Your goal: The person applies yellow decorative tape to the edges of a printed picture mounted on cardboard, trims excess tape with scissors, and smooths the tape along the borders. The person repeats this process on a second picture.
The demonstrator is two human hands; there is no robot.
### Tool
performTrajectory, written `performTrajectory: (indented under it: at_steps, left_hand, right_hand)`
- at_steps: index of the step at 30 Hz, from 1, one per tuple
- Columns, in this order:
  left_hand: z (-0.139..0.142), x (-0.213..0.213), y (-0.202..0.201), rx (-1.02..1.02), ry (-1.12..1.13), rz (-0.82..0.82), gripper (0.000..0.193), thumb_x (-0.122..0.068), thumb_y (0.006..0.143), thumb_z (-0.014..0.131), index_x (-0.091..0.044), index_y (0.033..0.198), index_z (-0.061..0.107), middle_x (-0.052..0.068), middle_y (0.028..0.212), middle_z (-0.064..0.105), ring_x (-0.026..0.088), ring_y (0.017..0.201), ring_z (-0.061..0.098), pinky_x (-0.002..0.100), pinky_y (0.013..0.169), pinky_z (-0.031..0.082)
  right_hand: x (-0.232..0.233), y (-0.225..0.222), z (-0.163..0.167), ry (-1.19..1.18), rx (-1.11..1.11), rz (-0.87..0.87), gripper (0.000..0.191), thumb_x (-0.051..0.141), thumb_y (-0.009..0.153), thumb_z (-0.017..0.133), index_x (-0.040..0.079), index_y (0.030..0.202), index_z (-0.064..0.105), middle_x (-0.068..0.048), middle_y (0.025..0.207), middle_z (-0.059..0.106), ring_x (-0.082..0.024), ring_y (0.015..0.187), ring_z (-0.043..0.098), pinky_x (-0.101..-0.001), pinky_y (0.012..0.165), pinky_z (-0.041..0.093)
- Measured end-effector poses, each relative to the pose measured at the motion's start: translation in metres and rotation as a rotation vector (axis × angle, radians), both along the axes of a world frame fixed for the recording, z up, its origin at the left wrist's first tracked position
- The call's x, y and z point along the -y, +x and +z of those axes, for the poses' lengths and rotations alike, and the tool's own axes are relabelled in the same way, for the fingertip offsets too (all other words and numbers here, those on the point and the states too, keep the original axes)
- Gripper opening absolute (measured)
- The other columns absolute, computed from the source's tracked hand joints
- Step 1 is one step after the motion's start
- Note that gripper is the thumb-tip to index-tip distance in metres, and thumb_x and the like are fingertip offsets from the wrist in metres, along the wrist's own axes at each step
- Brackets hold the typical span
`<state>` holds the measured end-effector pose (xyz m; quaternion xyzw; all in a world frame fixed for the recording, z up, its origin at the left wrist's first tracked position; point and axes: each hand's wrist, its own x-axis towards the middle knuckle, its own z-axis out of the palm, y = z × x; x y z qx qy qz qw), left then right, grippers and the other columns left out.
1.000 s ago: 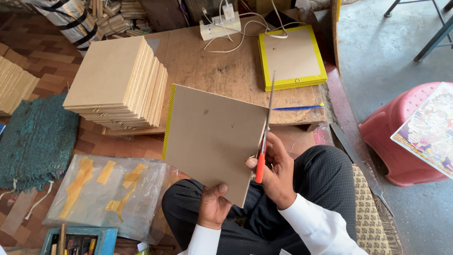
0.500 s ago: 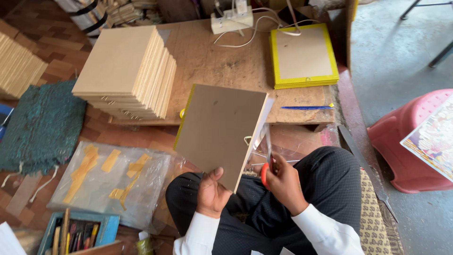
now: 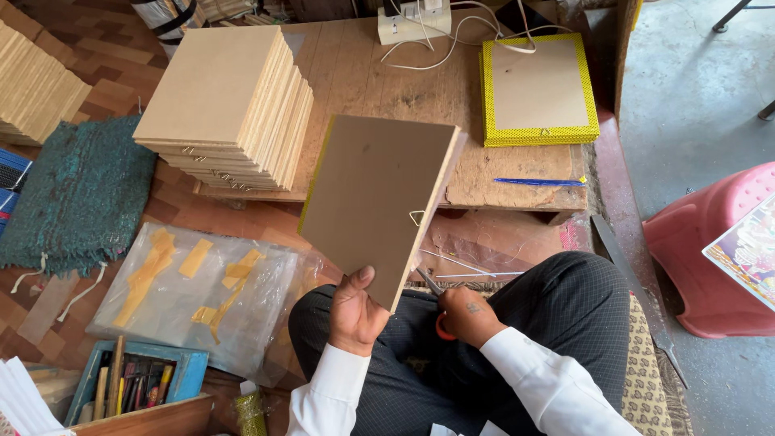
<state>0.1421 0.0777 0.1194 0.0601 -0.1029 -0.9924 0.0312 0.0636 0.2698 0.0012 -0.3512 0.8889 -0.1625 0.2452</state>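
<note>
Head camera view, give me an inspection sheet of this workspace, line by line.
Surface: low wooden table, worn, standing on a tiled floor.
Job's things: brown board with a yellow edge, held up and tilted; orange-handled scissors at its lower right edge.
Clutter: stack of boards on the table; yellow-framed board; blue pen; plastic bag of yellow strips; blue tool tray; green mat.
Hands: left hand grips the board's bottom corner; right hand holds the scissors.
Cables: white power strip with white leads trailing over the table.
Surroundings: pink plastic stool on the concrete floor.
</note>
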Motion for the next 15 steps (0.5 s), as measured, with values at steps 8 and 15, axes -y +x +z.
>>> performTrajectory:
  at_steps: [8,15]
  left_hand:
    - [0.026,0.012,-0.005,-0.184,-0.039,0.024,0.028,0.005,0.093,0.072,0.000,0.120,0.066,0.009,0.118,0.071,0.022,0.115,0.068,0.035,0.104,0.054]
    - [0.041,0.025,-0.001,-0.201,-0.186,0.052,0.034,0.003,0.089,0.074,0.000,0.123,0.066,0.010,0.119,0.071,0.025,0.115,0.067,0.038,0.102,0.054]
  right_hand:
    - [-0.006,0.003,0.006,-0.188,0.040,-0.015,0.036,0.006,0.069,0.076,0.006,0.105,0.075,-0.021,0.099,0.070,-0.039,0.089,0.070,-0.0449,0.080,0.057]
    - [-0.001,0.000,0.067,-0.438,0.198,-0.421,0.035,0.023,0.085,0.079,0.010,0.117,0.072,-0.015,0.095,0.076,-0.028,0.082,0.074,-0.0391,0.074,0.058]
